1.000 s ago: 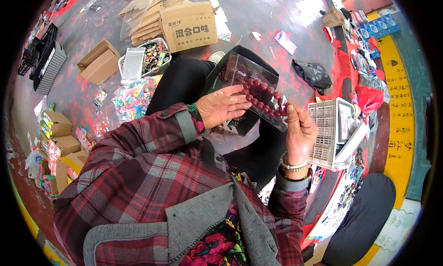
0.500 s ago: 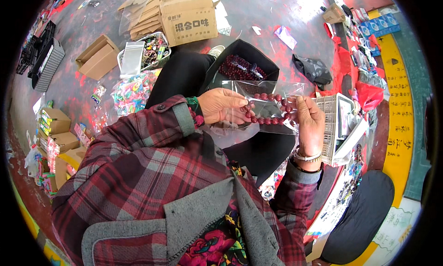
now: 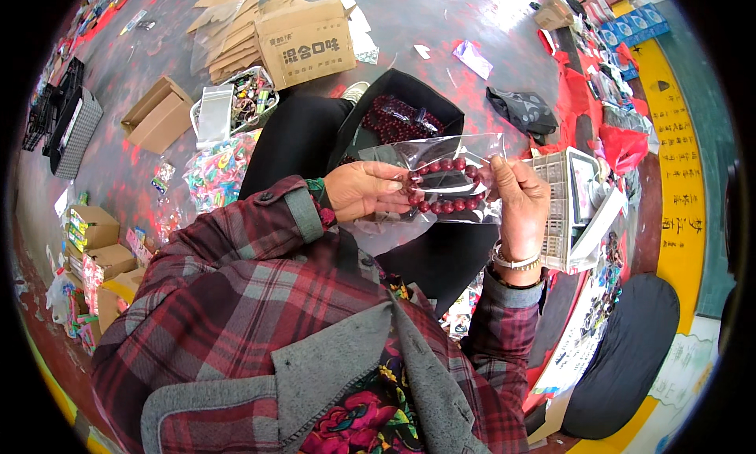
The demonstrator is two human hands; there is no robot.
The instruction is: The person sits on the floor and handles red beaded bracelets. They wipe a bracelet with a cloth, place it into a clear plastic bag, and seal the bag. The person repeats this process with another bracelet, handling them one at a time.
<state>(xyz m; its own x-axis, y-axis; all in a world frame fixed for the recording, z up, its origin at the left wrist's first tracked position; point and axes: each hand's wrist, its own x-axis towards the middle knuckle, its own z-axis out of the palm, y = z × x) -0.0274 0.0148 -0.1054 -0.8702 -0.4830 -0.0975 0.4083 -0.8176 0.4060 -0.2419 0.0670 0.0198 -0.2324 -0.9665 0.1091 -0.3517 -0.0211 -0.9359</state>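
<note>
A dark red beaded bracelet (image 3: pixel 447 207) lies inside a clear plastic bag (image 3: pixel 441 148), held up above my lap. My left hand (image 3: pixel 364 189) pinches the bag's left side, thumb on top by the beads. On the other side, my right hand (image 3: pixel 520 192) grips the bag's right edge between thumb and fingers. Just beyond the bag, a black open box (image 3: pixel 446 117) rests by my leg, with more dark red bead strands (image 3: pixel 398 119) inside it.
To the right stands a light plastic crate (image 3: pixel 551 218) with flat items in it. Left of my leg are a white basket (image 3: pixel 270 103) of small goods and a heap of colourful packets (image 3: pixel 216 174). Cardboard boxes (image 3: pixel 307 44) and a dark grey bag (image 3: pixel 524 111) lie on the floor.
The view has shifted slightly. My right hand has changed its hold along the bag's right edge, its thumb now raised higher. The bracelet stays inside the bag between both hands.
</note>
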